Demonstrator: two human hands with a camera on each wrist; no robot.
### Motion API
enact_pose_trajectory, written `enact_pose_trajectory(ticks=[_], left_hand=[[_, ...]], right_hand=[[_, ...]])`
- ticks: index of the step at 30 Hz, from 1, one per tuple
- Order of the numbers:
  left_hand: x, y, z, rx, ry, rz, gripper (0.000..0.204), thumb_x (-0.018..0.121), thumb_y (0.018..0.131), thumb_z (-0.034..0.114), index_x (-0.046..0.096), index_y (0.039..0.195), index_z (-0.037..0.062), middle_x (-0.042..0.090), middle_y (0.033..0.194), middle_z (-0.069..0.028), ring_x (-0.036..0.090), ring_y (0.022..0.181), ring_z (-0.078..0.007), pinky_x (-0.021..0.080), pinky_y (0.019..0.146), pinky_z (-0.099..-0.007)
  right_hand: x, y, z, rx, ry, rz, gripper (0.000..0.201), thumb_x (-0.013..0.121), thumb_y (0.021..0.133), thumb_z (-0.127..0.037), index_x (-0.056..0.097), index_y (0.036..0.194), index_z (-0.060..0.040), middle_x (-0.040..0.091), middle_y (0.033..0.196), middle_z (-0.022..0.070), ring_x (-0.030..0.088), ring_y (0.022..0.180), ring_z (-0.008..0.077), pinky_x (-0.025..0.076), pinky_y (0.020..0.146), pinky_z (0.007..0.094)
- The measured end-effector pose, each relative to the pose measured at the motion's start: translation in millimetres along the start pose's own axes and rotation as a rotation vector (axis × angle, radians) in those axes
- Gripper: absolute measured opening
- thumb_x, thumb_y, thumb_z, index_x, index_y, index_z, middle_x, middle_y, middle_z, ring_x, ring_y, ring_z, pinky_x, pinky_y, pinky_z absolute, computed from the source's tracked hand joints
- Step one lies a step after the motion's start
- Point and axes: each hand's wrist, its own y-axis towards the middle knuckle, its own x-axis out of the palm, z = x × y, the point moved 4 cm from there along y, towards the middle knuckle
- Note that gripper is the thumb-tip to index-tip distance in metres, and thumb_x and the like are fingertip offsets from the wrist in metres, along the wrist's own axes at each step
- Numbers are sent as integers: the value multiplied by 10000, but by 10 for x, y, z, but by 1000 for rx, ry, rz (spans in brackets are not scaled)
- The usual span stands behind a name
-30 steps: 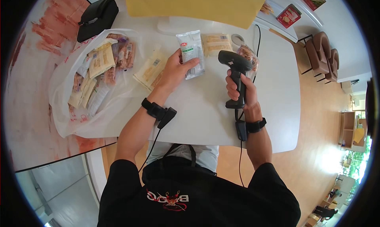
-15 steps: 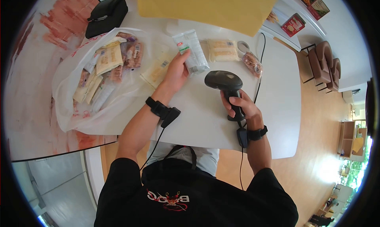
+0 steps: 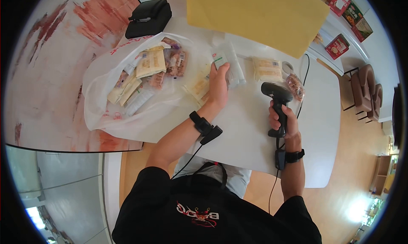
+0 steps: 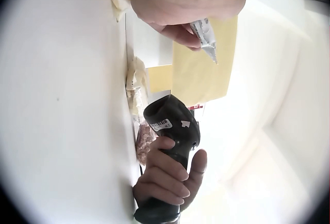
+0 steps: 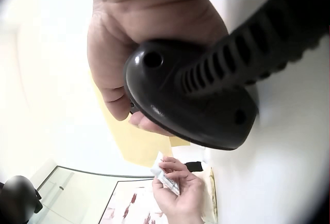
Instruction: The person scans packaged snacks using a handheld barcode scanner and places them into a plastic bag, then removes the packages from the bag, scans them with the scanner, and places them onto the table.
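Note:
My left hand grips a silver-white packet with a green label, thumb over its near face. The packet is held above the table, left of the scanner, and shows edge-on in the left wrist view. In my right hand is a black handheld barcode scanner, fingers wrapped round its grip and its head raised toward the far side. A cream packet lies beside my left hand, partly covered by it. Behind the scanner lie another cream packet and a clear packet of brown food.
A white plastic bag full of packets lies open at the left, with a black case behind it. A yellow panel stands at the back. A tape roll and a black cable are at the right.
The head view has swung, shifting the scene rightward. The left hand's packet has tilted and moved a little left of the cream packet behind. The scanner drew back toward the body, then went forward again.

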Motion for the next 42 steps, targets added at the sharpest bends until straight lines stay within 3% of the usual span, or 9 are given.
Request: enact_pose_trajectory(ticks=[3, 6, 11, 18, 28, 30, 36, 40, 42], left_hand=[[-40, -37, 121, 8, -3, -29, 535, 527, 936, 155, 335, 1423, 40, 515, 1268, -85, 528, 1101, -151, 513, 855, -310], [36, -48, 285, 204, 87, 44, 509, 531, 918, 132, 378, 1402, 93, 547, 1167, -49, 567, 1015, -158, 540, 780, -350], [79, -278, 672, 178, 90, 249, 607, 540, 880, 78, 331, 1447, 138, 535, 1173, -53, 557, 1023, -168, 541, 792, -371], [-904, -412, 1336, 371, 10, 588, 786, 544, 847, 43, 179, 1538, 134, 451, 1345, -95, 530, 1134, -243, 540, 863, -394], [-1279, 102, 2029, 438, 670, 398, 526, 580, 865, 79, 448, 1355, -60, 499, 1309, -182, 537, 1183, -303, 510, 969, -354], [-1415, 206, 2033, 394, 1352, 423, 429, 534, 896, 102, 543, 1286, -78, 518, 1344, -252, 491, 1249, -352, 382, 1070, -415], [-1367, 63, 1839, 520, 1752, 294, 400, 537, 899, 111, 590, 1271, -25, 561, 1311, -246, 445, 1313, -365, 239, 1156, -422], [-896, -205, 1653, 604, 1557, 246, 372, 546, 927, 138, 601, 1265, -6, 564, 1331, -222, 481, 1300, -326, 301, 1133, -410], [-428, -353, 1545, 484, 1193, -19, 363, 572, 951, 194, 606, 1261, 7, 568, 1348, -189, 526, 1265, -307, 372, 1094, -398]], right_hand=[[6, 1, -7, 2, 18, -2, 407, 555, 959, -354, 480, 1167, -13, 481, 746, 29, 443, 506, 104, 402, 457, 252], [7, 4, -12, 2, 20, -9, 399, 552, 962, -347, 479, 1165, -12, 480, 745, 28, 443, 507, 102, 400, 455, 250], [9, 2, -3, 5, 0, 17, 383, 550, 966, -338, 477, 1147, -8, 477, 741, 19, 445, 511, 92, 390, 443, 233], [5, 2, -12, -1, -38, 44, 372, 549, 962, -334, 484, 1129, -8, 477, 727, 4, 453, 509, 79, 391, 432, 217], [46, -25, -58, -32, -129, 65, 370, 530, 981, -325, 495, 1123, 14, 485, 724, 0, 451, 505, 70, 398, 436, 218], [48, -27, -52, -30, -122, 59, 368, 529, 982, -324, 496, 1125, 14, 486, 723, 0, 453, 506, 70, 399, 437, 218], [59, -39, -75, -35, -140, 80, 352, 526, 983, -313, 505, 1121, 11, 492, 722, -2, 457, 510, 70, 402, 440, 217], [52, -42, -62, -24, -122, 76, 334, 524, 984, -298, 509, 1119, 8, 498, 727, -1, 456, 511, 71, 401, 443, 219], [37, -32, -61, -12, -119, 75, 331, 524, 985, -294, 509, 1120, 7, 500, 728, 0, 456, 512, 73, 400, 444, 221]])
